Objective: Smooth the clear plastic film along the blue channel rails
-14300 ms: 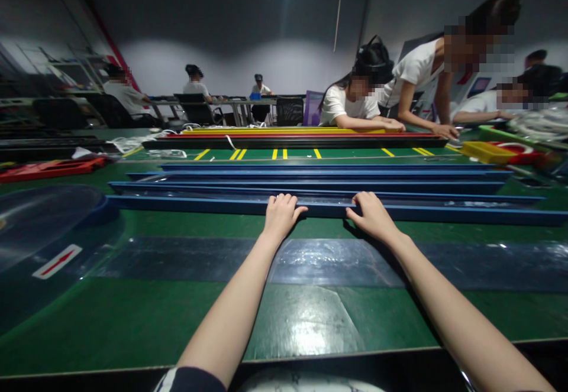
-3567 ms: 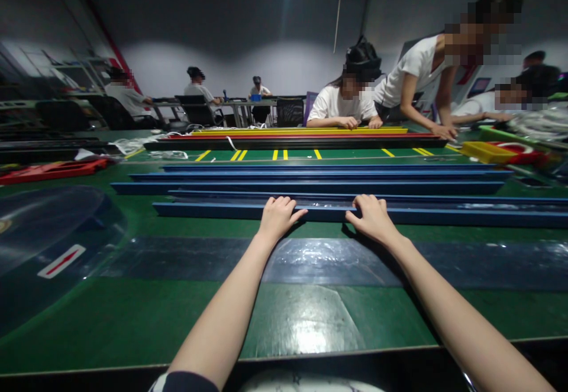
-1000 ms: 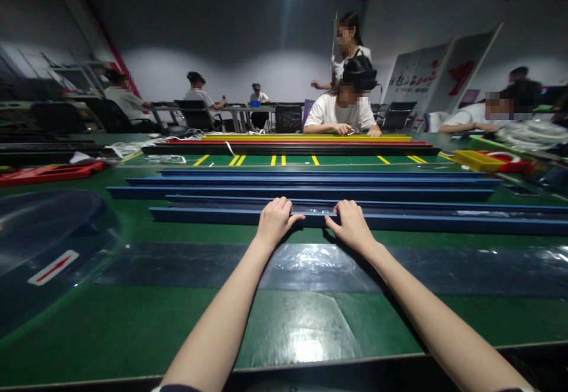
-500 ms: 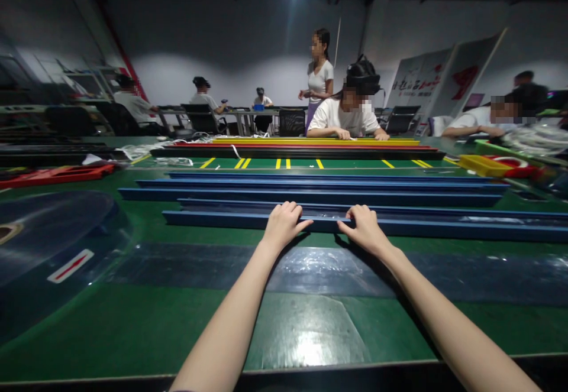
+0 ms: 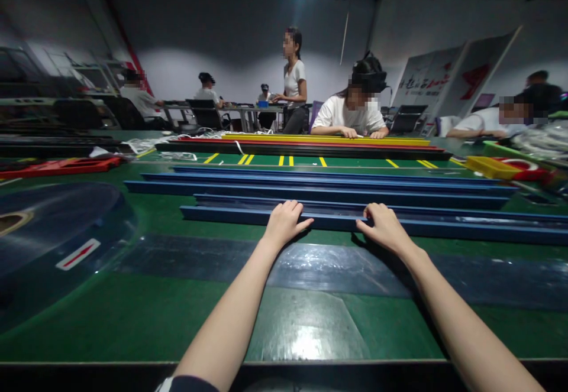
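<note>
A long blue channel rail [image 5: 332, 220] lies across the table nearest me. My left hand [image 5: 286, 219] grips its front wall, thumb in front and fingers hooked over the top edge. Further right along the same rail, my right hand [image 5: 382, 225] holds that wall in a similar way, its fingertips partly hidden inside the channel. Clear film shines in the channel. Behind it lie several more blue rails [image 5: 310, 191], parallel to this one. Between the rail and the table's front edge stretches a flat clear plastic strip [image 5: 337, 265].
A big clear plastic roll [image 5: 57, 226] with an arrow label sits at left. Yellow [image 5: 328, 139], red and black rails lie farther back, before a seated co-worker [image 5: 350, 111]. A red tool [image 5: 66, 166] is at far left; a yellow tray [image 5: 490, 167] stands at right.
The held rail has slid to the right. My right hand has moved right, widening the gap between my hands, while my left hand stays nearly in place. The standing person in the background moved left.
</note>
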